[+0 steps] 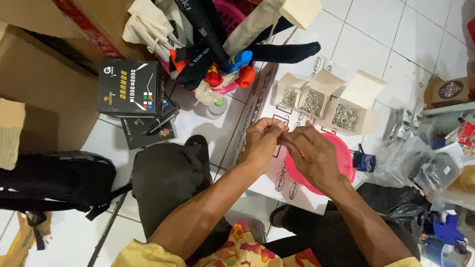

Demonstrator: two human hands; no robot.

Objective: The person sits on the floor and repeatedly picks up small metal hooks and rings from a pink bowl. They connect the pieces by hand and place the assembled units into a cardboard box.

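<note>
My left hand (262, 141) and my right hand (309, 151) meet fingertip to fingertip above a pink plastic plate (346, 158). The fingers of both pinch together around something very small that I cannot make out. The plate rests on a flattened white cardboard sheet (277, 183) on the tiled floor. Just beyond my hands stand three small open cardboard boxes (346, 116) filled with shiny metal clips or pins.
A pink basket (227, 20) of socks and cloth bags sits at the back. A black printed box (131, 86) and big brown cartons (44, 89) stand at left, a black backpack (54, 180) lower left. Clear plastic packets (420, 163) pile up at right.
</note>
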